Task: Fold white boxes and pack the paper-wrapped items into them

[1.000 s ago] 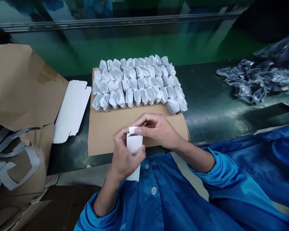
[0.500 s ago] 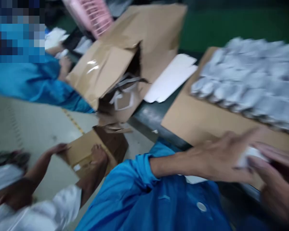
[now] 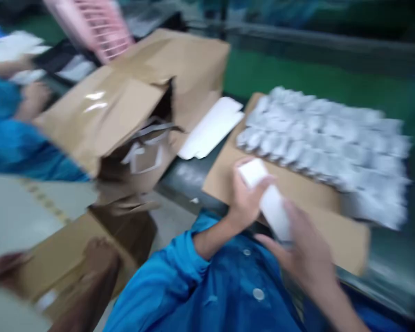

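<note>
A small, narrow white box is held in front of my body, tilted with its upper end to the left. My left hand is closed around the upper part, its thumb lying across the box. At the lower end, my right hand has its fingers along the right side and its thumb below; motion blurs it. Under and behind the hands lies a brown cardboard sheet. Rows of pale grey pieces, packed closely together, sit on that sheet; their kind is unclear.
A flattened white carton lies left of the sheet. Beside it stands a large open cardboard box, with a pink basket behind. At lower left a co-worker's hands hold another brown box. A blue sleeve reaches in at left.
My hands have come from the far right to the middle of the view, and the white box now shows clearly between them. The view has shifted, and the co-worker's box sits lower left.
</note>
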`<state>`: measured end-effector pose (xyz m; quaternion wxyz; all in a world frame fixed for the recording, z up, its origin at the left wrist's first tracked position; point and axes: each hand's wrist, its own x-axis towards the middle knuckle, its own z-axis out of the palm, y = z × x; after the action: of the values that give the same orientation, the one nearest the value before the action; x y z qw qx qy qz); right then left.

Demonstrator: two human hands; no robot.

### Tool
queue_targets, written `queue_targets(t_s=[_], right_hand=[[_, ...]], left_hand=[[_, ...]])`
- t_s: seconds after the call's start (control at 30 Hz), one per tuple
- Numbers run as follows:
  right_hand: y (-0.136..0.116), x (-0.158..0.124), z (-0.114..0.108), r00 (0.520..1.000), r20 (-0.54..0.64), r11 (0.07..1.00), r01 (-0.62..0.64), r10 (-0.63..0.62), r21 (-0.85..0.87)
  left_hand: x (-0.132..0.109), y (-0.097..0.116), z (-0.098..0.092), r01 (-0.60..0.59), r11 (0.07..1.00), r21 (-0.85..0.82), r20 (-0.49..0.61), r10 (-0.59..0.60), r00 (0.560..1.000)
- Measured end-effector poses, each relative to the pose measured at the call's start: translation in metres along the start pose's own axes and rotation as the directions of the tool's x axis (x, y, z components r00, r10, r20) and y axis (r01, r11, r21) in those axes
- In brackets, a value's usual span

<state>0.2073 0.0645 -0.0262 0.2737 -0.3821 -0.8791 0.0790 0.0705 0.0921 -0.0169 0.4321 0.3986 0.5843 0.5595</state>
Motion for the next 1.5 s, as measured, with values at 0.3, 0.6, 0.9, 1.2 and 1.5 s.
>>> queue_targets(t_s=[0.3, 0.6, 0.9, 1.2, 1.5], right_hand=[[0.041, -0.007, -0.033, 0.992, 0.047, 0.969, -0.104, 0.117, -0.223], [0.057, -0.016, -0.039, 0.978, 0.158, 0.973, -0.101, 0.135, -0.206], [0.087, -0.017, -0.072, 0.992, 0.001, 0.947, -0.121, 0.127, -0.297], [0.116, -0.011, -0.103, 0.935, 0.288, 0.789, 0.014, 0.208, -0.615], [0.132, 0.004, -0.11, 0.875, 0.462, 0.829, 0.145, 0.148, -0.54]], left_hand=[[0.008, -0.025, -0.004, -0.093, 0.995, -0.019, -0.142, 0.09, 0.986], [0.018, -0.016, -0.035, -0.554, 0.56, 0.617, 0.223, 0.55, 0.805], [0.028, -0.022, -0.017, -0.93, -0.056, 0.363, 0.844, 0.443, 0.303], [0.013, -0.007, -0.006, -0.881, -0.034, 0.472, 0.848, 0.293, 0.443], [0.015, -0.001, 0.015, -0.971, 0.068, 0.23, 0.957, 0.164, 0.239]])
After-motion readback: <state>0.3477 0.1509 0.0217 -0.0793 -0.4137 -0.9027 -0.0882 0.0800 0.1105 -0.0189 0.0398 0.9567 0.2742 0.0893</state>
